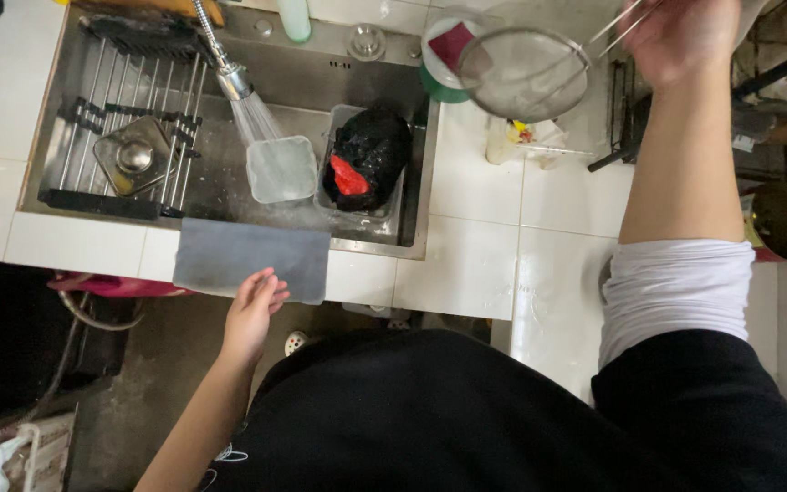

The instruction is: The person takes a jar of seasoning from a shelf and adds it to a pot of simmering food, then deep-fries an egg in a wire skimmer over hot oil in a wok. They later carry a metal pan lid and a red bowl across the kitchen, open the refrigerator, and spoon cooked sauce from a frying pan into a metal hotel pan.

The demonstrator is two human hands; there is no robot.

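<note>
While aloft, round mesh strainer (523, 73)

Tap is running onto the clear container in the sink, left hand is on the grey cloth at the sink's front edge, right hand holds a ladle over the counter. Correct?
Nearly. The right hand holds a wire mesh strainer, not a ladle; the head view shows it raised above the counter. The rest stands: water from the tap falls onto the clear container in the sink, and the left hand touches the grey cloth at its front edge.

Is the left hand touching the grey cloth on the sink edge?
Touching. The head view shows the left hand with fingertips overlapping the lower edge of the grey cloth.
</note>
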